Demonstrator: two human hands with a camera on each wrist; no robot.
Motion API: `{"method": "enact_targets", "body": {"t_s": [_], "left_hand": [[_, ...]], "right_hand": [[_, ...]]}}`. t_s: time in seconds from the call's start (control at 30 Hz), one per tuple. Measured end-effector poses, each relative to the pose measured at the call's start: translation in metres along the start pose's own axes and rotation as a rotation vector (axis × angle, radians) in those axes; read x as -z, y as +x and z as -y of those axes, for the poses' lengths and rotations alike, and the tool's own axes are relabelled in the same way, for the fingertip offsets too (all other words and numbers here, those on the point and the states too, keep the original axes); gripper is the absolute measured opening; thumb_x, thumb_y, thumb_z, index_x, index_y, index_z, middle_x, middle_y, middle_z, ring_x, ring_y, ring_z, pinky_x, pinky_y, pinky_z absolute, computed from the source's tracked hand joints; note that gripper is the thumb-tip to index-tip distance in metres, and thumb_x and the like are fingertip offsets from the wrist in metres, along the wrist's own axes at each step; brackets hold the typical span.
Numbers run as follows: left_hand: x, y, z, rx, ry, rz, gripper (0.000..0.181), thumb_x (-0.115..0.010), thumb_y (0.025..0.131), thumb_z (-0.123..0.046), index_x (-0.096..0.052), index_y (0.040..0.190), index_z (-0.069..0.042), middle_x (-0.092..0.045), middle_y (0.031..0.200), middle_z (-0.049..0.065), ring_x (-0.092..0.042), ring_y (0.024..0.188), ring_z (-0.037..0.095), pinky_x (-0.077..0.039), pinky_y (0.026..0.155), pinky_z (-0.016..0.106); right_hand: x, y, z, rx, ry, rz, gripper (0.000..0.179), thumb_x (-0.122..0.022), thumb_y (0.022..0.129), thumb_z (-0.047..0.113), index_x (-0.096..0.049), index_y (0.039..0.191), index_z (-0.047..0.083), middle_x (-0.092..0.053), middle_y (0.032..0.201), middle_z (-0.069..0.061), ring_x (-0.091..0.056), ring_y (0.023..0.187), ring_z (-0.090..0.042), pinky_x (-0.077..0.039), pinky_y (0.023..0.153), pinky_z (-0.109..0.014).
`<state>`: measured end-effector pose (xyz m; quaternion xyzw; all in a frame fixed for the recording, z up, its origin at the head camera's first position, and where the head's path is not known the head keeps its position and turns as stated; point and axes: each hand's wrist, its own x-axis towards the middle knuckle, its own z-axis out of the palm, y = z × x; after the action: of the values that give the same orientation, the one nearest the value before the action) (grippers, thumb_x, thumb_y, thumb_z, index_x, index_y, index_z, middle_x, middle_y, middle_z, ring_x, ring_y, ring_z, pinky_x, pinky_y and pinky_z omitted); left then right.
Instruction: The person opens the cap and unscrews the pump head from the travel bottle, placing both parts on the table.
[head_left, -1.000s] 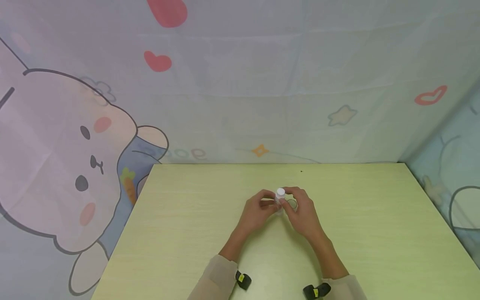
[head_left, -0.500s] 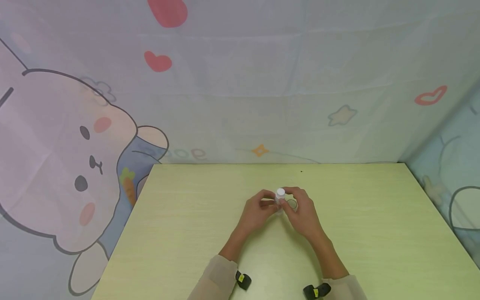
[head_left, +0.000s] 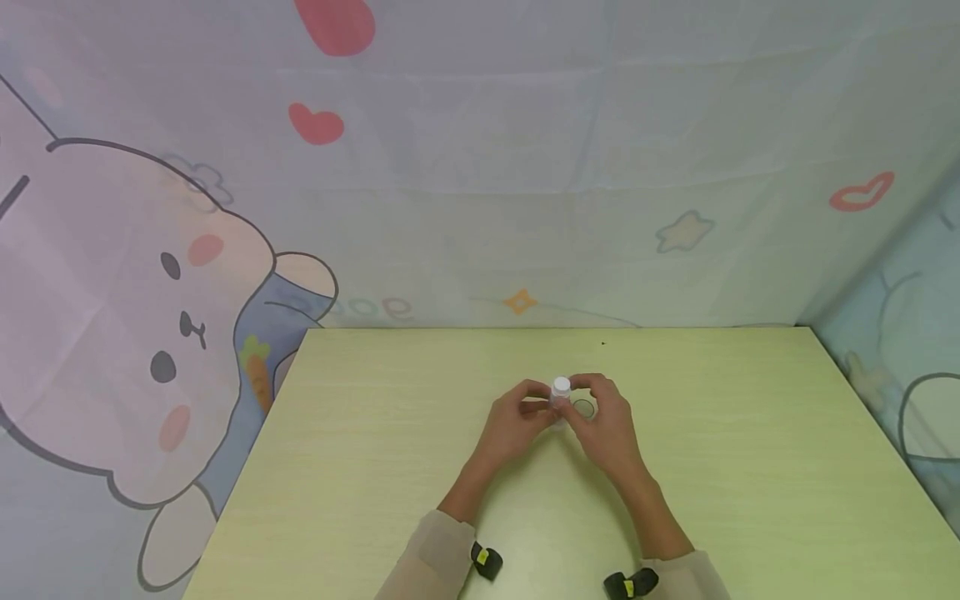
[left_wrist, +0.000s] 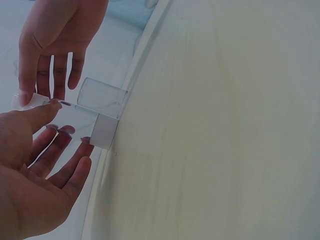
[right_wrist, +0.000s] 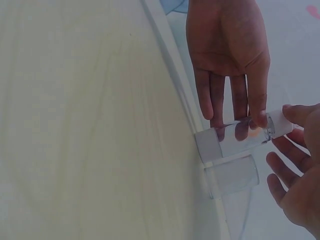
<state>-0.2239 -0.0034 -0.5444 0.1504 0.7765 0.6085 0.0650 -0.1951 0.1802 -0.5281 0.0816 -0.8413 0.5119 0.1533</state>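
Note:
A small clear bottle [left_wrist: 75, 117] with a white lower part stands upright on the pale table [head_left: 360, 467]. Its white screw cap [right_wrist: 280, 124] is on top, and a strip of clear neck shows below it in the right wrist view. My left hand [head_left: 510, 427] holds the bottle's body between thumb and fingers. With thumb and index finger, my right hand [head_left: 606, 423] pinches the cap; its other fingers spread out beside the bottle. Close by the bottle, on the right hand's side, stands a clear glass cup [right_wrist: 232, 177], partly hidden by that hand in the head view.
A cartoon-printed cloth [head_left: 480, 167] hangs behind the table's far edge. Near that edge lies a tiny dark speck [head_left: 603, 342]. Each sleeved forearm wears a black strap-on device, such as the left one [head_left: 487, 561].
My right hand and forearm have turned and shifted slightly, while its fingers stay at the cap. The left hand, bottle and cup keep their places.

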Motion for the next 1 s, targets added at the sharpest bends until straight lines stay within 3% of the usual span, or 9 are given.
{"method": "enact_targets", "body": {"t_s": [0.4, 1.0], "left_hand": [[-0.0014, 0.0017, 0.0001, -0.013, -0.014, -0.011, 0.023, -0.080, 0.098, -0.026, -0.071, 0.117, -0.019, -0.073, 0.125, 0.001, -0.073, 0.117, 0.025, -0.061, 0.093, 0.041], [-0.0003, 0.0002, 0.0017, -0.005, -0.003, 0.002, 0.025, -0.080, 0.098, -0.027, -0.070, 0.121, -0.022, -0.071, 0.127, -0.004, -0.072, 0.117, 0.019, -0.062, 0.091, 0.035]], "right_hand": [[0.0023, 0.0017, 0.0025, 0.064, -0.032, -0.007, 0.030, -0.077, 0.100, 0.019, -0.068, 0.125, 0.004, -0.070, 0.125, -0.012, -0.061, 0.125, -0.035, -0.047, 0.107, -0.057], [0.0032, 0.0002, 0.0014, 0.118, -0.039, 0.007, 0.029, -0.075, 0.101, 0.014, -0.067, 0.127, 0.003, -0.070, 0.128, -0.015, -0.060, 0.125, -0.037, -0.048, 0.104, -0.057]]}}
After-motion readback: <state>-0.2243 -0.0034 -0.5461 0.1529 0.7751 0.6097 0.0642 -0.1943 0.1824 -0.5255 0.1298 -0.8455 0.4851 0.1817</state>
